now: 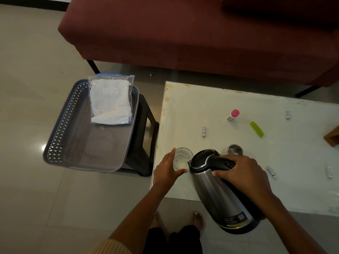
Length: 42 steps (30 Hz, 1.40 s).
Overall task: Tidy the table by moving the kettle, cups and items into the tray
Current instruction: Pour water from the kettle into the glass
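Head camera: grey tray (60, 125) at 9 o'clock of the table (211, 107) holds a clear bag of white paper (111, 101) at its 12 o'clock end; right hand (242, 173) has fingers curled tight on the handle of the steel kettle (220, 195), at the table's 6 o'clock edge; left hand (166, 169), fingers straight and apart, flanks the glass cup (183, 156); steel cup (235, 149) stands at the kettle's 12 o'clock.

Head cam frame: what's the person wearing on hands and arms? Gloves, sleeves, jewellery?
No gloves, rings or watch visible on the left hand or the right hand. On the left arm a cream ribbed knit sleeve shows only at the bottom edge, with the forearm uncovered. The right forearm is uncovered as far as the frame shows.
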Available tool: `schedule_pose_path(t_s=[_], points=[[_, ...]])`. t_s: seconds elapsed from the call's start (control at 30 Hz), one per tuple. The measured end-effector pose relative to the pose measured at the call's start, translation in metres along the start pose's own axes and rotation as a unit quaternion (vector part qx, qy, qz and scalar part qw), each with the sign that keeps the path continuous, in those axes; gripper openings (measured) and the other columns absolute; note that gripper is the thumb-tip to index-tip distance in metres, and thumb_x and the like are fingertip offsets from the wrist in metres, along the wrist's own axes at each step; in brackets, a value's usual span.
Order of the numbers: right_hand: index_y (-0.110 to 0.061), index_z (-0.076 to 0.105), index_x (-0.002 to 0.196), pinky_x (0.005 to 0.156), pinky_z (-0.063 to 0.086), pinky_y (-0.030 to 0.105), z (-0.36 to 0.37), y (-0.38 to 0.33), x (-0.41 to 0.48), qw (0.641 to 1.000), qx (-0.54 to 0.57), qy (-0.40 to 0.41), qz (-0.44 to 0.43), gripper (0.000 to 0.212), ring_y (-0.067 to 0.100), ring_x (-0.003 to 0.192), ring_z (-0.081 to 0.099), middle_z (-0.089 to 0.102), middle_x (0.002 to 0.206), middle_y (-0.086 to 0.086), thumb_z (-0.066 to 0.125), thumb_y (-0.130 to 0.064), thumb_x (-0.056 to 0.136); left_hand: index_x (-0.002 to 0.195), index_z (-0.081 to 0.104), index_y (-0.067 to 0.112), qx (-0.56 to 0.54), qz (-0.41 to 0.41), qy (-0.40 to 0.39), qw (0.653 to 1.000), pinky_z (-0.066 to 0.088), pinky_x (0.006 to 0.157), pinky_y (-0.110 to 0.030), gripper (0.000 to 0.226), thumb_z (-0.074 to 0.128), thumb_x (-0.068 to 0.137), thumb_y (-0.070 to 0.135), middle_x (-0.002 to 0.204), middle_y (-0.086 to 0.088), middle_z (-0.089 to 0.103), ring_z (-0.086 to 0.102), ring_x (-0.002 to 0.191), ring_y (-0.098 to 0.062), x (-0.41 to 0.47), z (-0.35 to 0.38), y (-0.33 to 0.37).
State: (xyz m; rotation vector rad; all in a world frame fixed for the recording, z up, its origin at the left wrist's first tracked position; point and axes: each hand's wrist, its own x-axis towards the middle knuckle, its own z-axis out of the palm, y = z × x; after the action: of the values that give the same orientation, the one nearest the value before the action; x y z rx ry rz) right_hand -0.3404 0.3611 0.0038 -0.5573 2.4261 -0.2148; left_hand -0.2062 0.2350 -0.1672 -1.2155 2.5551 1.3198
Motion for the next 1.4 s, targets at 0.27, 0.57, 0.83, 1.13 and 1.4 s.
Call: schedule_pose_path(t_s=[0.27,0.57,0.83,1.13,1.4], points=[[-0.035,0.061,0.116,0.085,0.052,0.038,-0.0006,-0.0009,-0.0008,1.000,-0.003,-0.002,-0.001,0.050,0.022,0.095,0.062,0.067,0.106,0.002,0.074,-0.047,0.069,0.146,0.020,0.020,-0.002,-0.001,-0.003,1.000,0.046,0.098,-0.034,0.092,0.070,0.074,0.046,0.143,-0.001,0.044,0.047,0.126,-0.018,0.0003,0.0000,0.0003],[-0.037,0.060,0.116,0.084,0.051,0.037,-0.0007,-0.0022,-0.0013,1.000,-0.008,-0.002,0.002,0.050,0.022,0.096,0.061,0.067,0.107,0.001,0.073,-0.048,0.069,0.146,0.019,0.021,0.000,-0.006,-0.003,1.000,0.045,0.099,-0.035,0.092,0.070,0.074,0.046,0.143,-0.001,0.044,0.047,0.127,-0.018,0.0000,-0.0004,0.0009],[-0.036,0.060,0.117,0.084,0.051,0.036,-0.0007,-0.0031,-0.0025,1.000,-0.008,-0.002,0.000,0.051,0.022,0.096,0.061,0.066,0.108,0.002,0.073,-0.047,0.069,0.146,0.019,0.022,0.000,-0.011,-0.005,1.000,0.045,0.098,-0.035,0.092,0.070,0.074,0.046,0.143,0.000,0.044,0.047,0.126,-0.018,-0.0001,-0.0005,0.0006],[-0.036,0.060,0.117,0.085,0.051,0.036,-0.0010,-0.0033,-0.0035,1.000,-0.003,0.002,-0.001,0.050,0.022,0.096,0.061,0.066,0.108,0.002,0.073,-0.046,0.069,0.146,0.020,0.021,0.000,-0.007,-0.001,1.000,0.045,0.099,-0.036,0.091,0.071,0.074,0.045,0.144,-0.001,0.043,0.046,0.127,-0.018,-0.0006,-0.0015,0.0020],[-0.036,0.060,0.117,0.082,0.049,0.033,-0.0016,-0.0035,-0.0025,1.000,-0.006,0.000,0.000,0.049,0.021,0.096,0.061,0.066,0.109,0.001,0.073,-0.045,0.071,0.147,0.019,0.021,0.000,-0.005,-0.002,1.000,0.044,0.098,-0.033,0.092,0.070,0.075,0.045,0.144,-0.001,0.043,0.047,0.127,-0.017,-0.0004,-0.0016,0.0020]])
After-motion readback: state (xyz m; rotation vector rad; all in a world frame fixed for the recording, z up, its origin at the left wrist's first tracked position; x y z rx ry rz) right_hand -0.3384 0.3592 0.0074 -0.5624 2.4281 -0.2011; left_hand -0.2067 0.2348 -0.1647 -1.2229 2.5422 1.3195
